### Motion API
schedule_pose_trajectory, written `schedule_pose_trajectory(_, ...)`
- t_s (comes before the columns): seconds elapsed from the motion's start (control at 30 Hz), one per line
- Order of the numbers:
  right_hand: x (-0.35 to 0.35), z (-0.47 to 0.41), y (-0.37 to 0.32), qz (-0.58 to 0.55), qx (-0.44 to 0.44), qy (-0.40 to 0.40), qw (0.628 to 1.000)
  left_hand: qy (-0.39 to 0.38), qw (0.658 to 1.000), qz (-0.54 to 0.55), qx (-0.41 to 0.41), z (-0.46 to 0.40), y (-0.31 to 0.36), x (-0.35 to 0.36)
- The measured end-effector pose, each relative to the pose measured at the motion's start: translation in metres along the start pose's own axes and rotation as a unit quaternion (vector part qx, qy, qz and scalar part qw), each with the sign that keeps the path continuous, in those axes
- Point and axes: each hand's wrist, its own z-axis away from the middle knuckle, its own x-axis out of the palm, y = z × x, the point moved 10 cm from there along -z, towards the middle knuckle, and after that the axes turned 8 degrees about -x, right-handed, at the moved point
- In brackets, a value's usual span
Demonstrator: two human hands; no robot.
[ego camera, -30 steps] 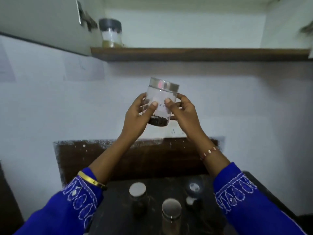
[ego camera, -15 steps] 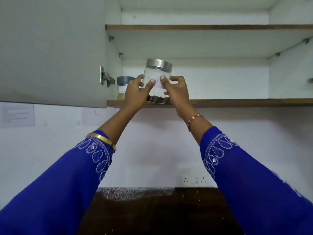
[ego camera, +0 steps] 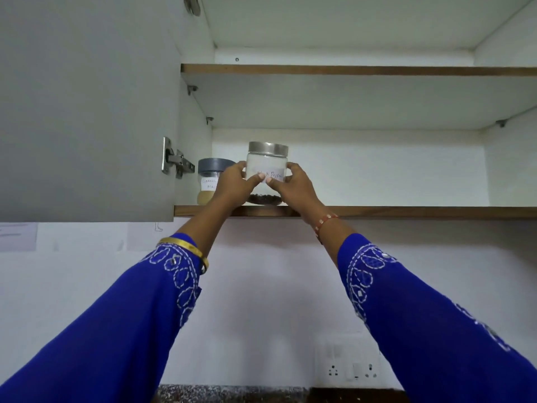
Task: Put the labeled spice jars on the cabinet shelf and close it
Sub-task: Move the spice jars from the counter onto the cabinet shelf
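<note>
A clear jar (ego camera: 267,165) with a silver lid, a white "Black Pepper" label and dark peppercorns at its bottom stands at the front of the lower cabinet shelf (ego camera: 406,212). My left hand (ego camera: 234,184) grips its left side and my right hand (ego camera: 295,186) grips its right side, thumbs on the label. Whether its base touches the shelf I cannot tell. Left of it on the same shelf sits a second labeled jar (ego camera: 209,181) with a grey lid and yellowish powder, partly hidden by my left hand.
The grey cabinet door (ego camera: 87,112) hangs open on the left with its metal hinge (ego camera: 175,161). An upper shelf (ego camera: 348,69) runs above. The lower shelf stretches bare to the right. A wall socket plate (ego camera: 348,365) sits low on the white wall.
Both hands raised the pepper jar from over the counter up to the cabinet and onto the lower shelf's front, beside the grey-lidded jar. The camera tilted upward; the counter jars left view.
</note>
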Motion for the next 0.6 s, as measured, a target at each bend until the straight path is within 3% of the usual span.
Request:
schedule_pose_trajectory(0.17, 0.010, -0.021, 0.019, 0.060, 0.021, -0.015, 0.998, 0.005, 0.999, -0.011, -0.046, -0.020, -0.026, 0.005)
schedule_pose_trajectory(0.37, 0.026, -0.035, 0.038, 0.235, 0.031, -0.032, 0.971, 0.021, 0.980, -0.198, -0.018, -0.030, -0.028, 0.015)
schedule_pose_trajectory(0.6, 0.032, -0.043, 0.049, 0.215, 0.094, -0.093, 0.968, -0.047, 0.984, -0.158, -0.069, -0.039, -0.039, 0.017)
